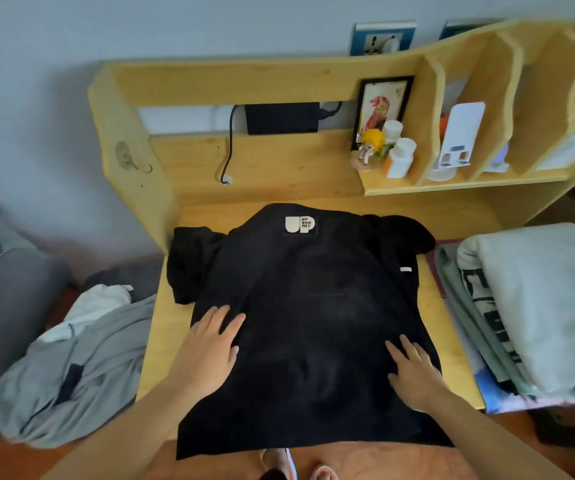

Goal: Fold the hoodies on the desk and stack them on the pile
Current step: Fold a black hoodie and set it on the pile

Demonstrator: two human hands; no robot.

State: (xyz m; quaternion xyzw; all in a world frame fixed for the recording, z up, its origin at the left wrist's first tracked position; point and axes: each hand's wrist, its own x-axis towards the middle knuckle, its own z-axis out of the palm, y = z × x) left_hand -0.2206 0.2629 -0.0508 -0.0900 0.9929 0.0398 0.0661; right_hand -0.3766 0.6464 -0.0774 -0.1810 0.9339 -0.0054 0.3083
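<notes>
On the desk (161,341), both hands (left (209,344), right (414,375)) flat, fingers straight, upon the black hoodie (313,323), its near hem overhanging.

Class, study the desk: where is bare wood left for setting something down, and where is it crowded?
Bare wood shows on the desk behind the black hoodie, below the shelf; in a strip left of the left hand; and in a narrow strip between the hoodie and the folded pile, beside the right hand. The middle and right edge are crowded.
</notes>
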